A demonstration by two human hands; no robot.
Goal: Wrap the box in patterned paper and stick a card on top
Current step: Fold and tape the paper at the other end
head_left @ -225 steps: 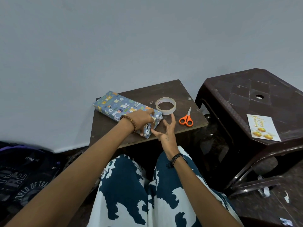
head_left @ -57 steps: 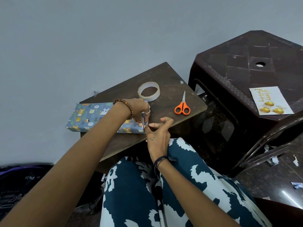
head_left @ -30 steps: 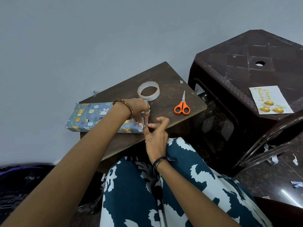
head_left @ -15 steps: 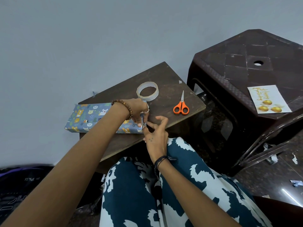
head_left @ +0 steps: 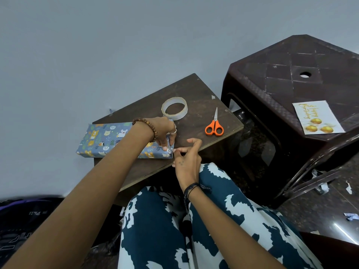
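A box wrapped in blue animal-patterned paper lies on the small dark wooden table, its left end overhanging the table edge. My left hand rests on the box's right end, fingers curled over the folded paper there. My right hand is at the same end, thumb and forefinger pinched at the paper flap on the box's near right corner. A white birthday card with gold balls lies on the dark plastic stool to the right.
A clear tape roll and orange-handled scissors lie on the table behind my hands. My lap in blue-and-white trousers is below. A dark bag sits on the floor at left; paper scraps lie at right.
The box has been turned to lie lengthwise to the left since the oldest frame. In the last second both hands stay at its right end, fingers shifting slightly on the fold.
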